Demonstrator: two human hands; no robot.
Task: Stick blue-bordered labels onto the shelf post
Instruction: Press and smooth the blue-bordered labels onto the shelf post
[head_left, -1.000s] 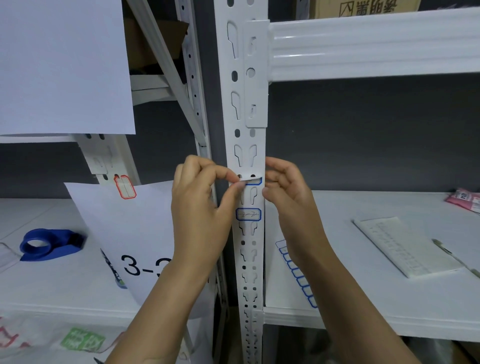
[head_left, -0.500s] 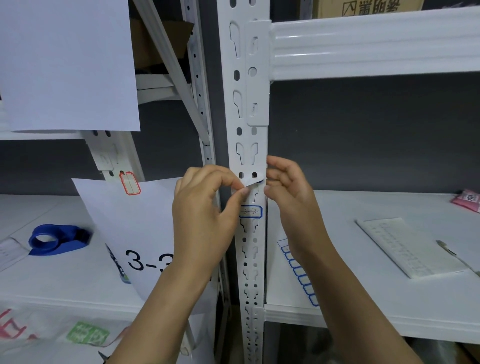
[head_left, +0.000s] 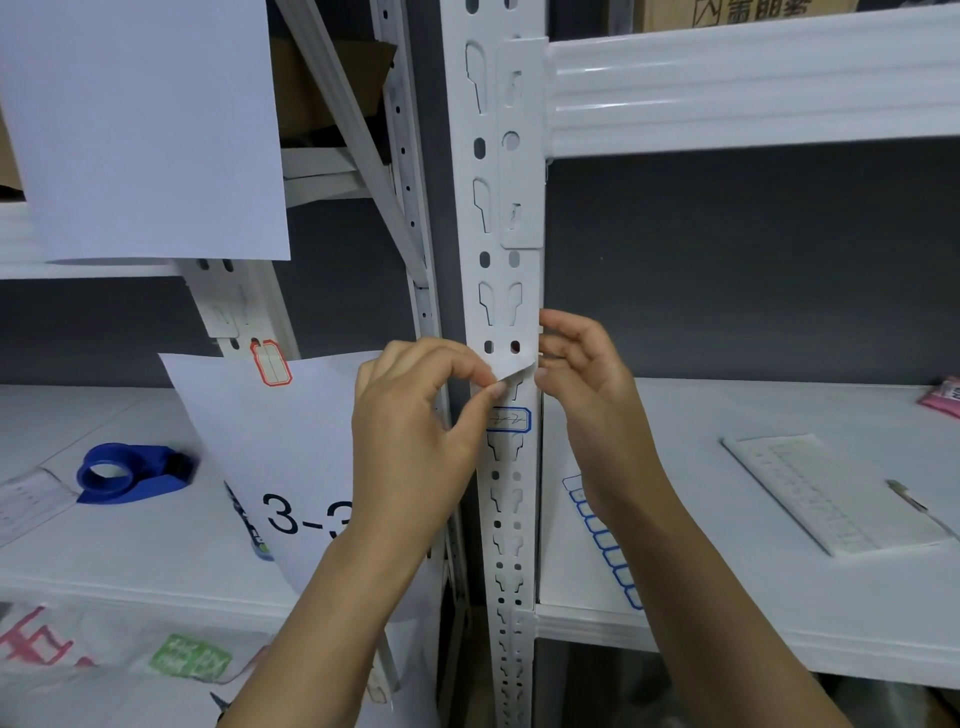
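Observation:
The white perforated shelf post (head_left: 501, 218) runs up the middle of the view. One blue-bordered label (head_left: 509, 420) is stuck flat on it. Just above, a second label (head_left: 515, 370) lies against the post with its white side curling outward. My left hand (head_left: 415, 431) pinches its left end between thumb and index finger. My right hand (head_left: 584, 384) is curled at the post's right edge, fingertips on the label's right end. A sheet of blue-bordered labels (head_left: 602, 540) lies on the shelf behind my right wrist, partly hidden.
A blue tape dispenser (head_left: 130, 473) sits on the left shelf (head_left: 104, 571). A paper marked "3-3" (head_left: 275, 467) hangs there with a red-bordered label (head_left: 270, 362) at its top. A white backing sheet (head_left: 826, 493) and a pen (head_left: 906, 493) lie on the right shelf (head_left: 779, 613).
The label's blue top edge no longer shows; its white side now curls out from the post. Both hands stay at the same spot on the post.

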